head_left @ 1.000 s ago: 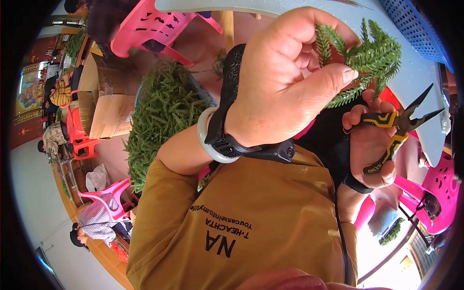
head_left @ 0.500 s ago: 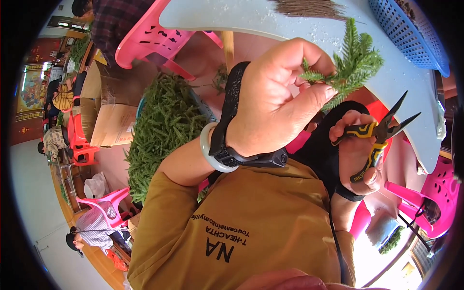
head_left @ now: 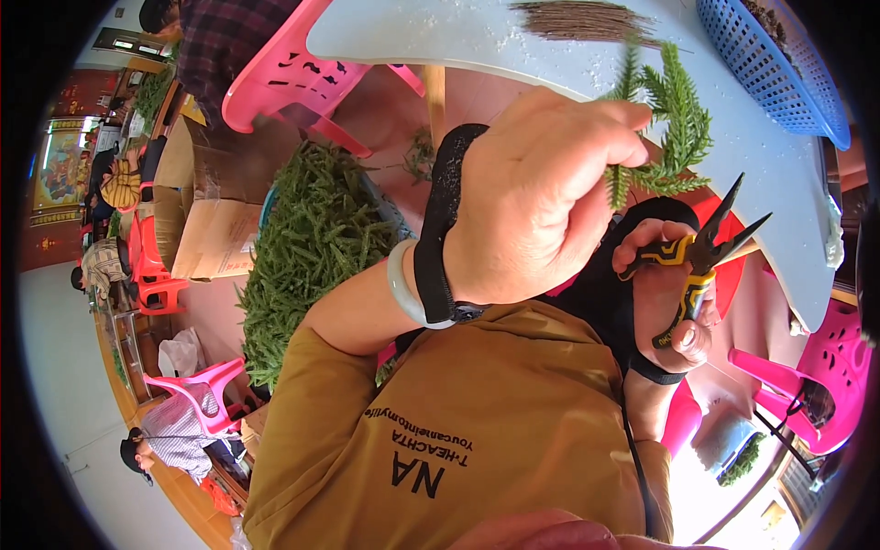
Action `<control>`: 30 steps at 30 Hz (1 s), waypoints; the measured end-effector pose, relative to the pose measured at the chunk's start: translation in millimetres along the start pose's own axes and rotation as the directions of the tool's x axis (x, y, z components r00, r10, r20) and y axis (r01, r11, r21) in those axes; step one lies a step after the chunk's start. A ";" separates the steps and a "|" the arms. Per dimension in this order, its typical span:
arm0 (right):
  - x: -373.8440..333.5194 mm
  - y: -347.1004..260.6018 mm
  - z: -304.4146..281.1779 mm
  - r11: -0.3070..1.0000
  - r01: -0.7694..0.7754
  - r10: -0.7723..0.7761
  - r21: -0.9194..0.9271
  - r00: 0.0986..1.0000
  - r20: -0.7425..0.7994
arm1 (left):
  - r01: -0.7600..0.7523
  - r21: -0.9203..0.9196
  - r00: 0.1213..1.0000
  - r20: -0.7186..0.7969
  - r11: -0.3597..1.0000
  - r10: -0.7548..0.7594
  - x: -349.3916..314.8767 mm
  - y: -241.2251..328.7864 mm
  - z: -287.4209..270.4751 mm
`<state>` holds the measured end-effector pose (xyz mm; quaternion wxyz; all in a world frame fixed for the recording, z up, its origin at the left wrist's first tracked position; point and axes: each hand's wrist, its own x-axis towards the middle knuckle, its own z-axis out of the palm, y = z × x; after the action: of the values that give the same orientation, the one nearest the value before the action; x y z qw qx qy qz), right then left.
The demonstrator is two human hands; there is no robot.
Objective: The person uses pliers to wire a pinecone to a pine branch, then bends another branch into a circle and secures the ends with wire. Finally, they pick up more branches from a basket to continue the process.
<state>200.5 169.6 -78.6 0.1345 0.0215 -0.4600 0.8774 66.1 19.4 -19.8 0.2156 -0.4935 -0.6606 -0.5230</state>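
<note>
Green needles cover the sprig (head_left: pixel 683 137), which is shown in the head view in front of the table edge, gripped at its stem by the left hand (head_left: pixel 550 192). The fingers of that hand are bent and closed on the stem; the thumb's contact is hidden. Since the preceding pictures, the left wrist has been rotated: the back of the hand is now presented instead of the palm side, and the sprig has been turned with it. By judgement, the sprig is being reoriented, and no cutting is under way.

In the right hand (head_left: pixel 665 293), the pliers (head_left: pixel 701 252) are retained with the fingers loosely curled about one handle and the thumb side set against the other. The jaws are spread and nothing is gripped between them. Sprig and pliers appear apart.

The pale table (head_left: pixel 788 206) is bounded by a curved edge behind both hands. Beyond the sprig, its surface is occupied by a bundle of thin brown stems (head_left: pixel 587 20) and a blue basket (head_left: pixel 770 82). Bare surface is left between basket and pliers. Clearance in height cannot be told.
</note>
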 end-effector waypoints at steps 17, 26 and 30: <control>-14.4 15.6 -8.9 0.997 0.071 -0.072 -0.027 0.996 -0.059 | 0.386 -0.443 0.917 0.088 0.809 -0.389 -6.1 17.0 10.9; -6.6 12.0 0.8 0.996 0.084 -0.083 0.009 0.995 -0.052 | 0.578 -0.543 0.809 0.285 0.609 -0.514 -2.5 25.3 2.0; -7.2 13.5 -8.0 0.997 0.071 -0.071 0.000 0.997 0.014 | 0.653 -0.594 0.744 0.386 0.471 -0.545 1.8 27.7 -3.9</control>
<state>204.6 167.2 -95.2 0.1626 0.0441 -0.4599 0.8718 88.7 15.7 -3.7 -0.2321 -0.3089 -0.5558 -0.7361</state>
